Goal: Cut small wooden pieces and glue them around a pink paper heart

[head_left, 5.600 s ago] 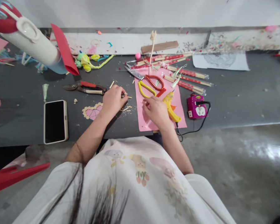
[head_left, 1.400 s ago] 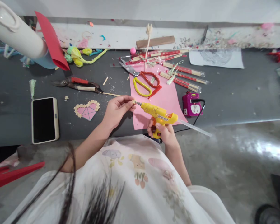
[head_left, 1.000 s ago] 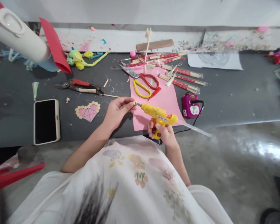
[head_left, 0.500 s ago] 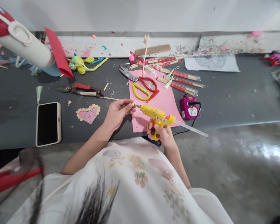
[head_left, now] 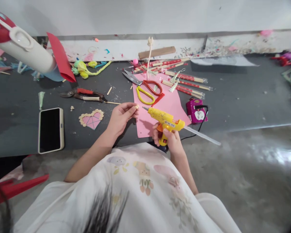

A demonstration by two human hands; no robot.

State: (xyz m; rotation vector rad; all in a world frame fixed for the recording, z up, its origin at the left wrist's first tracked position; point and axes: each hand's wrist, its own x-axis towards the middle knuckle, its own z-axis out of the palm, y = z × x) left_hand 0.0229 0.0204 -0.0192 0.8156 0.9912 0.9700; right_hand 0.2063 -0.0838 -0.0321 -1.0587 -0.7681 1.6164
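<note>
My left hand [head_left: 123, 117] is closed in a pinch on a small pale piece [head_left: 137, 106], too small to make out fully. In my right hand [head_left: 168, 137] is a yellow hot glue gun [head_left: 165, 120], its metal nozzle pointing left, a little apart from the pinched piece. A long clear glue stick [head_left: 203, 136] sticks out of the gun's back. Both hands are over or beside a pink sheet of paper [head_left: 149, 124]. To the left of my left hand lies a pink heart [head_left: 92, 120] with small pale pieces along its upper edge.
Red-and-yellow-handled scissors [head_left: 145, 94] lie on the pink sheet. Pliers-like cutters [head_left: 83, 94], a phone [head_left: 50, 129] and a purple box with a cable [head_left: 196, 111] rest on the dark table. Wrapped stick packets [head_left: 184, 87] lie behind. A large bottle [head_left: 36, 53] stands back left.
The glue gun has drawn back slightly to the right, so its nozzle has parted from the piece in my left hand. The white paper at the back right has lifted or curled.
</note>
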